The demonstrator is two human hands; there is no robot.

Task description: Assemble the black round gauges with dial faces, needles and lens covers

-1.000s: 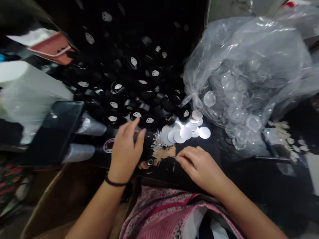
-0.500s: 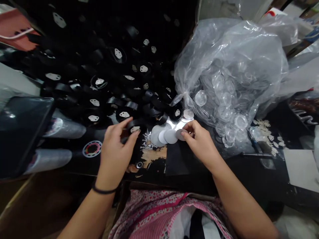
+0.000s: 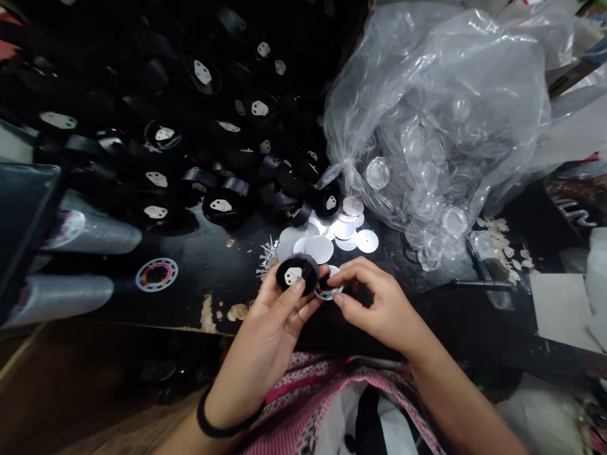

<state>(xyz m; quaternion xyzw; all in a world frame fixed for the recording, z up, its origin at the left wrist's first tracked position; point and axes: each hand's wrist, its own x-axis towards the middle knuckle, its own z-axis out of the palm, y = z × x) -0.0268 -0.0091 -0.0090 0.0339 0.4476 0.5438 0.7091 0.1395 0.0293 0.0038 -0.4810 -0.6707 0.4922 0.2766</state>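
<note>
My left hand (image 3: 272,316) is closed around a black round case (image 3: 309,270), which has a small white plate with holes at its middle. Between the fingertips of my right hand (image 3: 384,306) is a printed dial disc (image 3: 333,276) with a dark, coloured ring. The disc is right beside the case, partly behind my fingers; whether left fingertips also touch it I cannot tell. Just beyond both hands lie several overlapping plain silvery discs (image 3: 318,249). A second printed dial (image 3: 157,274) lies flat on the dark table to the left.
Many more black cases (image 3: 222,205) are heaped at the back left. A clear plastic bag (image 3: 441,69) of transparent round covers stands at the back right. Wrapped stacks (image 3: 95,234) lie at the left. White plates (image 3: 497,243) are scattered at the right, near a pale card (image 3: 564,309).
The black case has come right and nearer to my body in my left hand. My right hand has drawn back from the silvery discs and now holds a printed dial disc beside the case.
</note>
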